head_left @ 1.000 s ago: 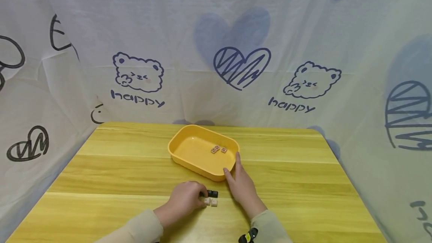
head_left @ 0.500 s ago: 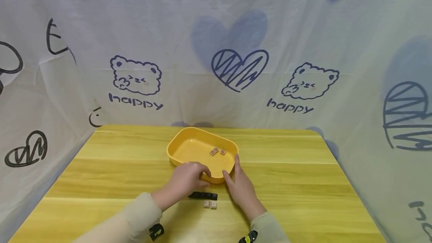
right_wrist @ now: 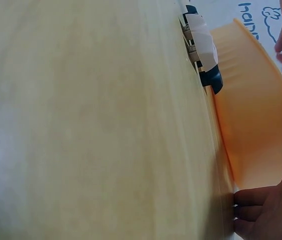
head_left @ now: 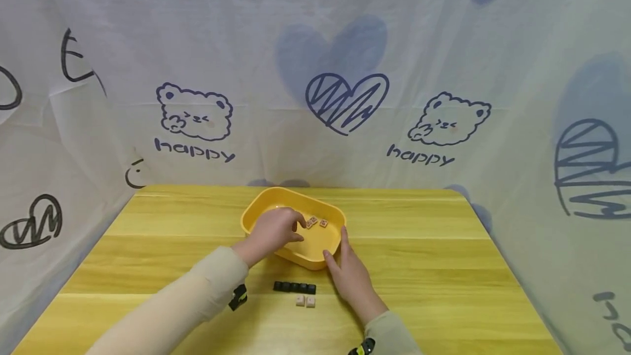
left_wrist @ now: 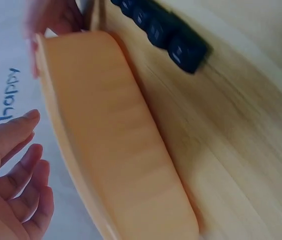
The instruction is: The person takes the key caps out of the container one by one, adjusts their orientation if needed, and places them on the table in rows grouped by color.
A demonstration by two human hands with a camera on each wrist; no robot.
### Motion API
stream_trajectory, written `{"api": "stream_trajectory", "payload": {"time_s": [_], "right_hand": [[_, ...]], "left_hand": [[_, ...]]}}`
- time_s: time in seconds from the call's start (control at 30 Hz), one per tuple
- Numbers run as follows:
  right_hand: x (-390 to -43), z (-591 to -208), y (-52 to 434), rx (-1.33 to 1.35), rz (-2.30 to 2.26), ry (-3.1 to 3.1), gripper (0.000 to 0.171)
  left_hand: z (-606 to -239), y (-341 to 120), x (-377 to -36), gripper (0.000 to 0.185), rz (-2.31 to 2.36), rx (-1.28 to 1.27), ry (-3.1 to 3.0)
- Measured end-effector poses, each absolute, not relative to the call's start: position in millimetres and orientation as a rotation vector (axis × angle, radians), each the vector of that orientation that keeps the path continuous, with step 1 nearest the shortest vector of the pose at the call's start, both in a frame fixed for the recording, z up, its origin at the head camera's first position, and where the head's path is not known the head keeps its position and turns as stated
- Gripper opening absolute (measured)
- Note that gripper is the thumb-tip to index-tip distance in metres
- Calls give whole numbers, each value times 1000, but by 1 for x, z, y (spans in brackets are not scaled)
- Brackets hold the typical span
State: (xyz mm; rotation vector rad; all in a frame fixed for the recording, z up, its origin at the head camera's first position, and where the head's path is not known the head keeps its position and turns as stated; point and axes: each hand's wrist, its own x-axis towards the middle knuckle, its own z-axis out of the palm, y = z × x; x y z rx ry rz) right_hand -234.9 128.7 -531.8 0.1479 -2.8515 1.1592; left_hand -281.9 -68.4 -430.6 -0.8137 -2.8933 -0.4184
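Note:
My left hand (head_left: 276, 230) is over the yellow plastic tray (head_left: 256, 204), thumb and fingers apart. In the left wrist view nothing shows between the fingers (left_wrist: 28, 157) and thumb. My right hand (head_left: 352, 281) holds the tray's near right corner, thumb at the near rim and fingers along the right end. Three small pinkish keycaps (head_left: 323, 223) lie inside the tray toward its right end, just beyond the left fingertips. In front of the tray, a row of several black keycaps (head_left: 294, 287) sits on the table, with two cream keycaps (head_left: 305, 301) nearer me.
The wood-grain table (head_left: 434, 267) extends on both sides of the tray. A white cloth (head_left: 266, 141) with hearts and bear drawings hangs behind it and along both sides. Each wrist wears a black strap (head_left: 239, 297).
From beside the keycaps, my left hand has moved forward over the near rim to above the tray's inside. The whole black row now shows. My right hand keeps its place at the corner.

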Motion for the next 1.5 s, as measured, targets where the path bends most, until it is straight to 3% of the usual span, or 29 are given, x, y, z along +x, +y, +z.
{"api": "stream_trajectory", "payload": {"time_s": [0.47, 0.9, 1.5], "right_hand": [[-235, -532, 128, 144, 1151, -2861, 77], [-233, -536, 128, 156, 1150, -2841, 76], [-231, -531, 127, 167, 1162, -2828, 76]], "left_hand": [[-466, -62, -332, 33, -289, -853, -3057], [-483, -55, -348, 38, -334, -862, -3140], [-484, -54, -343, 14, -206, -962, -3101]]}}
